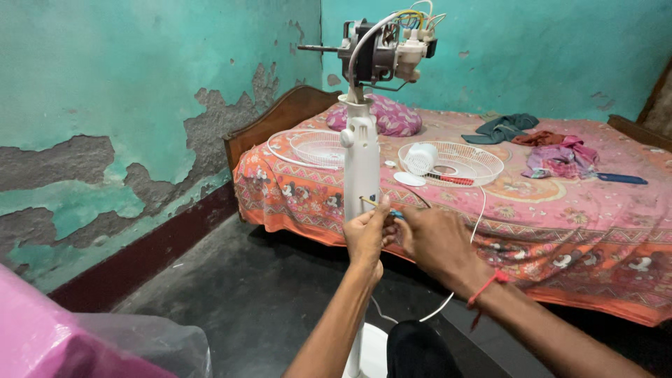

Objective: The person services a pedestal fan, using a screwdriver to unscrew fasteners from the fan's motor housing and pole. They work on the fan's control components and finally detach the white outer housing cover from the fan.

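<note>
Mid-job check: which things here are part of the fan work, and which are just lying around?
In the job: left hand and right hand at the fan stand; bare motor; screwdriver; fan guards; white cord.

Lying about: clothes; pillow; pink plastic.

One head-worn view looks forward and slightly down from close behind the person's hands, facing a fan stand (362, 161), with the bed (560, 210) beyond.
</note>
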